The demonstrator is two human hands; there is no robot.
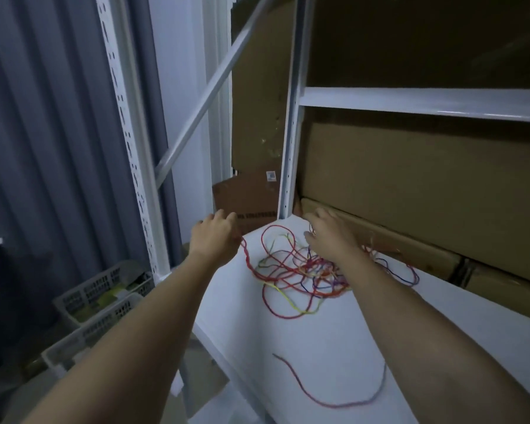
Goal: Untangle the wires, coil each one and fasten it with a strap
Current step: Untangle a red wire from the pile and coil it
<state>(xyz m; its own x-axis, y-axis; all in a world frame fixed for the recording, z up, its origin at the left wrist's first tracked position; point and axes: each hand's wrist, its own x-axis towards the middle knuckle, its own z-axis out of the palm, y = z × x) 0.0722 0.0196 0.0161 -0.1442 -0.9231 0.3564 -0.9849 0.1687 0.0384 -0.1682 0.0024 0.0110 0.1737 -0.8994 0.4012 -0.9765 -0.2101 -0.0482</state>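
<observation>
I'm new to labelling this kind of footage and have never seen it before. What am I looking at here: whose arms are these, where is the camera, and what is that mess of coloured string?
There is no machine here. The single picture comes from a wide-angle camera worn on a person's head, looking forward and down, so the two bare arms reaching in from the bottom are the wearer's own.

On the white shelf lies a tangle of wires, mostly red with yellow, green, blue and purple strands. One loose purplish-red wire lies apart, nearer the camera.

The left hand pinches a red strand at the tangle's left edge. The right hand reaches into the far side of the tangle; whether it grips anything is unclear.

Behind the shelf stand cardboard boxes. Grey plastic baskets sit lower left. No strap is visible.
</observation>
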